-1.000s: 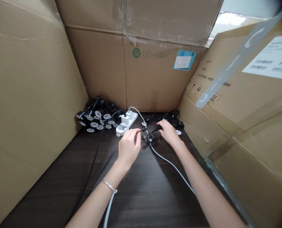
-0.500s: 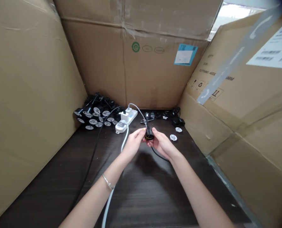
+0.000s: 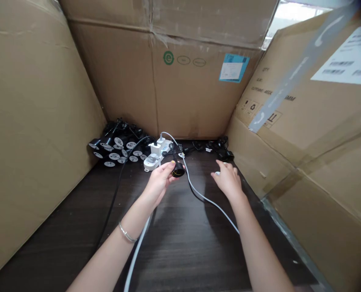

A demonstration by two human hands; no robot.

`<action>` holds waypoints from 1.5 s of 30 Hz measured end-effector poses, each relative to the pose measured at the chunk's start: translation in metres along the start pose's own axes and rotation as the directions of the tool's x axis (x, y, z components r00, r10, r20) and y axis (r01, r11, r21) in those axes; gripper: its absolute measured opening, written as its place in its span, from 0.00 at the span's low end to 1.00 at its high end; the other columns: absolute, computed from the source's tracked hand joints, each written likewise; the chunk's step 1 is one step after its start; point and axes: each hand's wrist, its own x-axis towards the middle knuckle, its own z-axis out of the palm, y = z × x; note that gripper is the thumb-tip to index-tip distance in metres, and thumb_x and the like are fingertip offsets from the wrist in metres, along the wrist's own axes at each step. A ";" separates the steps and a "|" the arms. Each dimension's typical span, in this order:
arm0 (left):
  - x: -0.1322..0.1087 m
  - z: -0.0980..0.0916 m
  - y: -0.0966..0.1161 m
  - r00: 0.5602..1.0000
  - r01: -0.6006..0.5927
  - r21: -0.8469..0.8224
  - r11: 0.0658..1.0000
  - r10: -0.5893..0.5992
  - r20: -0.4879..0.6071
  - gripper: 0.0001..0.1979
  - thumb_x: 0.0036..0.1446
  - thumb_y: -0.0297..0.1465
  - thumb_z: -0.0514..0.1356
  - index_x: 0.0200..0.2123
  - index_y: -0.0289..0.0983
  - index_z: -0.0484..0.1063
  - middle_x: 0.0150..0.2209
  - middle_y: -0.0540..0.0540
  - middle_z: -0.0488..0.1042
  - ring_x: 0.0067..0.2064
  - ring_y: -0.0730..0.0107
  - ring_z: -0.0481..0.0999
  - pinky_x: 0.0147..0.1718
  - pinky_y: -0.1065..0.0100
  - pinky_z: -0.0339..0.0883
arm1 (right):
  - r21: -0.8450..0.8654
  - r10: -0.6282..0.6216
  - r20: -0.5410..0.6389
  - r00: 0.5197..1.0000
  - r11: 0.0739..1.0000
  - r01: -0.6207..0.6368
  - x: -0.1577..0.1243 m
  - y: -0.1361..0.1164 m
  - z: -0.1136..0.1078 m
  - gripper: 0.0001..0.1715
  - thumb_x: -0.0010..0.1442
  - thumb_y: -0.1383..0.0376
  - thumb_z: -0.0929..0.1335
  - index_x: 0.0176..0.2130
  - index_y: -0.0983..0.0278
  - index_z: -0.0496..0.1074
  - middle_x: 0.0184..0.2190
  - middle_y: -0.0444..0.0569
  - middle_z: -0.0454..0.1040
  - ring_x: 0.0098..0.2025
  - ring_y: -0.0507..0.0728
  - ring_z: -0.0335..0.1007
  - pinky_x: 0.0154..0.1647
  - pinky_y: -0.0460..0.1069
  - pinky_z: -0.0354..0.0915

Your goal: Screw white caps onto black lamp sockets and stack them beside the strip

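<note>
My left hand (image 3: 159, 178) pinches a small black cylindrical housing (image 3: 178, 172). The housing's open end faces me, with a thin yellow wire showing inside. Over to the right, my right hand (image 3: 229, 180) hovers low at the small white round pieces, thumb and fingers apart. One white round piece (image 3: 218, 173) shows between its thumb and fingers; whether they touch it I cannot tell. The hand mostly covers another one behind.
A white power strip (image 3: 151, 163) with plugs stands behind my left hand, its cables running forward. Black housings with white disc ends (image 3: 114, 156) are heaped at the back left. Black parts (image 3: 220, 149) lie back right. Cardboard boxes (image 3: 192, 101) wall three sides of the dark table (image 3: 180, 251).
My right hand has let go of the black housing and moved right to the white round pieces, opening its fingers. My left hand has shifted slightly left, still holding the housing.
</note>
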 end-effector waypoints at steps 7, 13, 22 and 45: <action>-0.004 0.005 0.001 0.999 -0.029 0.123 0.992 0.031 -0.017 0.27 0.46 0.39 0.63 0.47 0.33 0.60 0.28 0.44 0.75 0.27 0.68 0.75 0.23 0.71 0.66 | 0.090 0.034 0.087 0.996 0.995 -0.042 0.005 0.012 0.011 0.16 0.46 0.74 0.65 0.36 0.66 0.75 0.39 0.59 0.69 0.39 0.60 0.67 0.43 0.56 0.63; -0.010 0.009 0.007 0.991 0.009 0.004 1.000 -0.009 0.130 0.17 0.52 0.39 0.59 0.41 0.37 0.60 0.32 0.45 0.74 0.26 0.67 0.77 0.24 0.71 0.70 | 0.711 -0.177 0.011 0.984 0.693 0.117 -0.006 -0.030 -0.001 0.20 0.51 0.61 0.68 0.43 0.66 0.64 0.37 0.50 0.69 0.31 0.51 0.69 0.34 0.48 0.68; -0.011 0.010 0.007 0.996 -0.069 -0.135 0.988 0.075 0.046 0.15 0.50 0.33 0.61 0.41 0.36 0.66 0.36 0.47 0.71 0.33 0.76 0.74 0.32 0.74 0.70 | 0.356 -0.527 -0.463 0.713 0.626 0.693 -0.057 -0.071 -0.002 0.16 0.54 0.69 0.67 0.44 0.60 0.67 0.39 0.49 0.67 0.34 0.51 0.67 0.33 0.47 0.69; -0.013 0.012 0.003 0.987 -0.158 -0.066 0.985 0.155 -0.043 0.17 0.46 0.33 0.65 0.36 0.35 0.63 0.31 0.51 0.67 0.31 0.78 0.70 0.31 0.70 0.71 | 0.290 -0.542 -0.481 0.690 0.644 0.708 -0.057 -0.071 -0.002 0.16 0.56 0.72 0.66 0.45 0.60 0.69 0.38 0.49 0.66 0.36 0.50 0.67 0.34 0.44 0.70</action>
